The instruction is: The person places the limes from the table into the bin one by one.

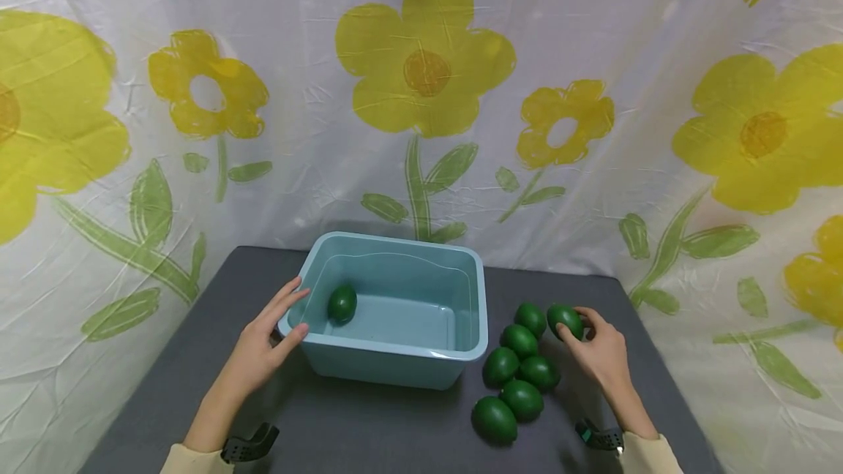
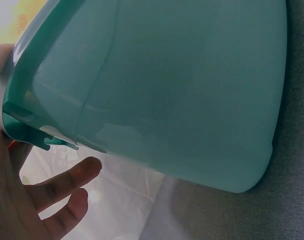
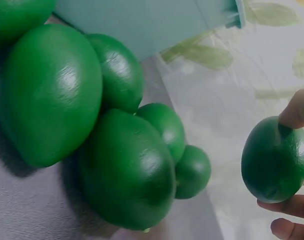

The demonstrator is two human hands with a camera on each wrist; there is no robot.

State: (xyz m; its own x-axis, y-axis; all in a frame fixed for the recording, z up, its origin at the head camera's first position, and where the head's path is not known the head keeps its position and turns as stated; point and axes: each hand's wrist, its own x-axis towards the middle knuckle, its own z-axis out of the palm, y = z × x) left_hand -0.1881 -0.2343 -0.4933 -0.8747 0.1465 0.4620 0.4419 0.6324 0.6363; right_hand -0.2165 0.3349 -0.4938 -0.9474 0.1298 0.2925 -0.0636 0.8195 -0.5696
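Note:
In the head view, a light blue plastic tub [image 1: 388,366] stands on the dark table with one green lime [image 1: 342,304] lying inside at its left. My left hand [image 1: 259,352] rests at the tub's left rim, fingers spread and thumb near the front corner. From the left wrist, two of its fingers [image 2: 71,180] reach out loosely beside the tub's wall [image 2: 167,90]. Right of the tub, my right hand [image 1: 601,351] pinches a lime [image 1: 565,322] between thumb and fingers. The right wrist view shows this lime [image 3: 275,160] held apart from the others.
Several more limes [image 1: 520,401] lie clustered on the grey table [image 1: 369,430] between the tub and my right hand. A white cloth [image 1: 296,167] printed with yellow flowers hangs behind the table and along its sides. Dark bands [image 1: 250,445] circle both wrists.

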